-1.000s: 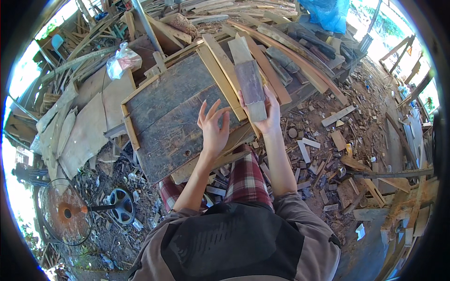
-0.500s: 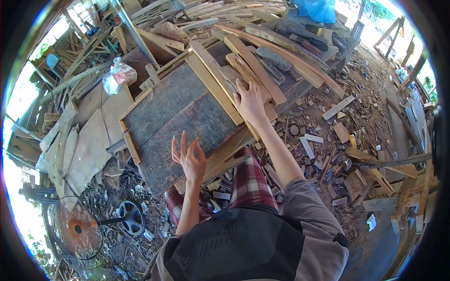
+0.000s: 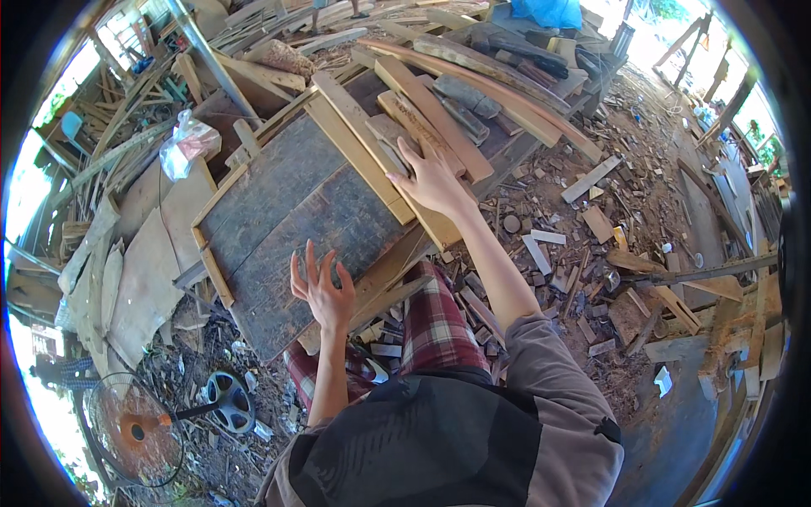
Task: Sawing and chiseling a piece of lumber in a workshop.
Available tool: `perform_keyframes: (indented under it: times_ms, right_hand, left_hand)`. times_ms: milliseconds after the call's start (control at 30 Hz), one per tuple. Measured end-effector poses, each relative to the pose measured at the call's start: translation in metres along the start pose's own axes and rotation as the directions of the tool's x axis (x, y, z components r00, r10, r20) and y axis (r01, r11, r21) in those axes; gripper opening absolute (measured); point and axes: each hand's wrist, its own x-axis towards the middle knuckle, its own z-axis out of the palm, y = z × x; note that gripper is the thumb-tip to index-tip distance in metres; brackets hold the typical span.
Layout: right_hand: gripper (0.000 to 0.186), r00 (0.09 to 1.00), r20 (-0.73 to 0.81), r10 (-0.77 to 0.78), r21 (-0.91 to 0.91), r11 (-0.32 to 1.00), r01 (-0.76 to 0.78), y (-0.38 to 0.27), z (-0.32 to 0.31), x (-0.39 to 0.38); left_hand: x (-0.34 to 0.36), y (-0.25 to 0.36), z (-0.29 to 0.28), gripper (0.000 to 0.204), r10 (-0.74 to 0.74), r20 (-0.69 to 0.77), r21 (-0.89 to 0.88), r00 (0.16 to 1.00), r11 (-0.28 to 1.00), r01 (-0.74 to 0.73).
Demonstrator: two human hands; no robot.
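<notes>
A dark, worn wooden tabletop [image 3: 296, 211] lies in front of me, with light wood strips along its left edge. Over its lower part hovers my left hand [image 3: 325, 291], palm partly upturned, fingers spread and holding nothing. My right hand [image 3: 435, 182] reaches to the right side, fingers apart, at a long light-brown board [image 3: 359, 127] standing along the tabletop. Its thumb is at the board; whether the fingertips press on it or on the short wood block [image 3: 390, 131] beside it, I cannot tell. Another flat light board [image 3: 338, 139] runs parallel on the left.
More planks [image 3: 439, 118] and dark timber pieces are stacked at the far right of the bench. Offcuts [image 3: 549, 253] litter the ground on the right. A standing fan [image 3: 135, 431] is at the lower left, and a clear plastic bag [image 3: 187, 145] hangs at the upper left.
The view has shifted, so the bench appears a little further left. My right hand has moved slightly back along the board. My left hand keeps its spread pose. Someone's legs appear at the far top.
</notes>
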Motion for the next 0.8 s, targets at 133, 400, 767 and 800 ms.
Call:
perform_keyframes:
  times_ms: [133,400,767,800]
  right_hand:
    - [0.045,1.0,-0.007,0.015,0.281,0.96,-0.012,0.018,-0.047,0.019]
    - [0.049,0.879,-0.321,0.352,-0.397,0.792,-0.463,0.16,-0.102,0.013]
    - [0.054,0.942,-0.263,0.206,-0.518,0.793,-0.319,0.233,-0.1,-0.008]
    - [0.05,0.946,-0.263,0.189,-0.502,0.811,-0.301,0.238,-0.103,-0.006]
  left_hand:
    - [-0.004,-0.004,-0.002,0.022,-0.004,-0.01,0.012,1.0,1.0,0.005]
    - [-0.001,0.003,-0.004,0.021,-0.006,-0.006,0.044,1.0,0.999,0.006]
    - [0.002,0.004,-0.004,0.022,0.024,0.028,0.058,0.999,0.998,-0.026]
    - [0.001,0.005,-0.003,0.022,0.023,0.03,0.059,0.999,0.998,-0.025]
